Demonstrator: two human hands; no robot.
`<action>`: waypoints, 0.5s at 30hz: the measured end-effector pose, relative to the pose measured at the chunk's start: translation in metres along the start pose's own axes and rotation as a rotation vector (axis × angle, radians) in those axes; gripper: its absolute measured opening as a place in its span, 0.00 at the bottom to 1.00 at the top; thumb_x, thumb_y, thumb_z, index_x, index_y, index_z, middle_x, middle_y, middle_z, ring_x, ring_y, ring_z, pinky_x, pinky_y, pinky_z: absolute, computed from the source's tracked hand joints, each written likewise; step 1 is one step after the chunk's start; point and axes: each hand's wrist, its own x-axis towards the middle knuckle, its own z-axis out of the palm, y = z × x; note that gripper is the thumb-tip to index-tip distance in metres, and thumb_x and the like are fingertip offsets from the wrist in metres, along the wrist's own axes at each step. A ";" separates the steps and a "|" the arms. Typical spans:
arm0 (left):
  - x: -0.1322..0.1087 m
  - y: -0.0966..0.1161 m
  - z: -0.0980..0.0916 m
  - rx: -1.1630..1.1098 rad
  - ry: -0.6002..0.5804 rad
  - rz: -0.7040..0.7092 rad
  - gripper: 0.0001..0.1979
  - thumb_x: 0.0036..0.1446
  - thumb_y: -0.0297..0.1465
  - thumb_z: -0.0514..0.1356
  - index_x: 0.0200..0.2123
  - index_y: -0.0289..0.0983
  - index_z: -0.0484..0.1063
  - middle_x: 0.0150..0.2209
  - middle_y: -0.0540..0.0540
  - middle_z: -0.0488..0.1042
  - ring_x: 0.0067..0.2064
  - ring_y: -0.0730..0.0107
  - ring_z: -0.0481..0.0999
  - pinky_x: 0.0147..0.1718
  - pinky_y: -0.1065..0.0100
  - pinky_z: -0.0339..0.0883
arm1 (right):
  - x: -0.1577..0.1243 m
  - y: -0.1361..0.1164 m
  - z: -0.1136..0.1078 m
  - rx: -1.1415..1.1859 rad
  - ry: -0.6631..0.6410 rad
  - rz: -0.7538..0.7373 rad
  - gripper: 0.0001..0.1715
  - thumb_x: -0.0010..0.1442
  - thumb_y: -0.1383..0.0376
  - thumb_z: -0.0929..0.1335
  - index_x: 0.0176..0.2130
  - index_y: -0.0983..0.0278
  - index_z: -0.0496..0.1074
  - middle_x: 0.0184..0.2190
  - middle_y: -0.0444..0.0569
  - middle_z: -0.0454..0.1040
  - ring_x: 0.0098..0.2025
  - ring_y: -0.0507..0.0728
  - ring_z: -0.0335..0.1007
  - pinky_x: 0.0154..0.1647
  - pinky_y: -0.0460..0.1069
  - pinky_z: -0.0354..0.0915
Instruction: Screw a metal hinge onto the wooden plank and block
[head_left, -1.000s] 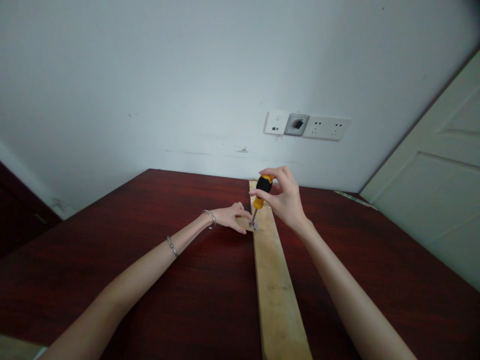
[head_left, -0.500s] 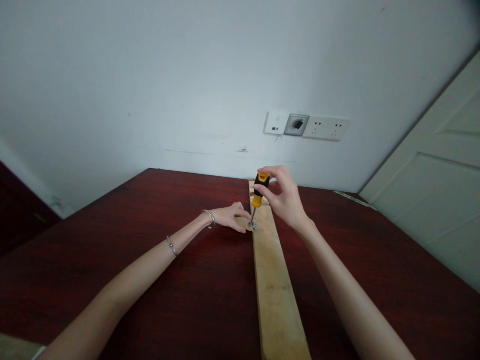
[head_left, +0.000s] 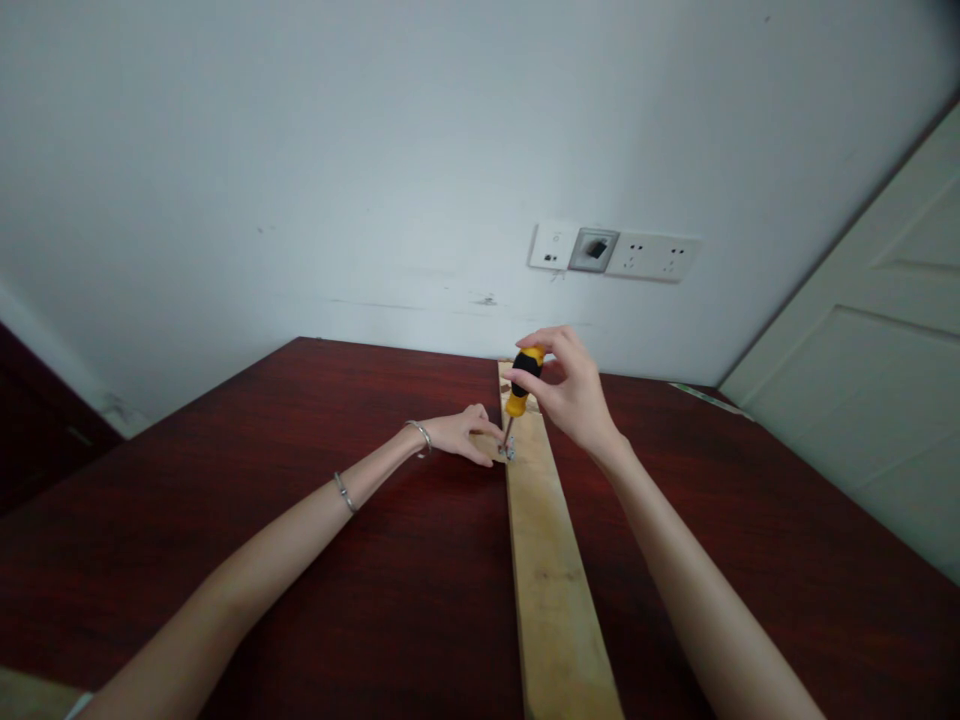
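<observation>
Turned slightly between my fingers since half a second ago, the screwdriver (head_left: 526,374) shows a different side of its yellow-and-black handle, and its top leans a little more to the right. Its shaft slants down to a small metal piece (head_left: 511,451) at the left edge of the long board (head_left: 553,575), where the tip seems to meet it. My right hand (head_left: 576,396) holds the handle between thumb and fingers, above the board. Just left of the metal piece, a short wooden piece (head_left: 486,446) lies against the board's edge. My left hand (head_left: 456,434) is on it, thumb and forefinger parted; whether they grip it or only press, I cannot tell. One bracelet (head_left: 421,436) circles that wrist, and a second sits farther up the forearm. Under everything spreads the dark red table (head_left: 360,400). Behind it rises a pale wall (head_left: 300,180) with sockets (head_left: 652,256), and at right stands a panelled white door (head_left: 892,330).
</observation>
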 end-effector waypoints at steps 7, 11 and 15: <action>-0.001 0.001 0.000 -0.016 0.004 0.034 0.24 0.47 0.45 0.64 0.49 0.49 0.71 0.40 0.49 0.56 0.47 0.62 0.59 0.51 0.64 0.54 | 0.002 0.002 -0.014 0.163 -0.243 0.005 0.25 0.58 0.68 0.63 0.55 0.53 0.64 0.52 0.48 0.67 0.53 0.58 0.63 0.51 0.59 0.65; 0.000 0.000 0.001 -0.010 0.008 0.032 0.25 0.47 0.45 0.64 0.49 0.49 0.71 0.40 0.48 0.56 0.47 0.63 0.58 0.51 0.63 0.54 | 0.002 0.007 -0.014 0.206 -0.223 0.049 0.22 0.57 0.66 0.65 0.51 0.54 0.66 0.51 0.47 0.67 0.48 0.56 0.66 0.46 0.55 0.69; 0.000 -0.002 0.001 -0.008 0.006 0.030 0.25 0.46 0.45 0.64 0.49 0.49 0.71 0.40 0.48 0.56 0.46 0.63 0.59 0.51 0.63 0.54 | 0.002 0.006 -0.008 0.078 -0.110 0.035 0.17 0.52 0.62 0.70 0.43 0.57 0.69 0.43 0.48 0.68 0.42 0.56 0.66 0.38 0.52 0.70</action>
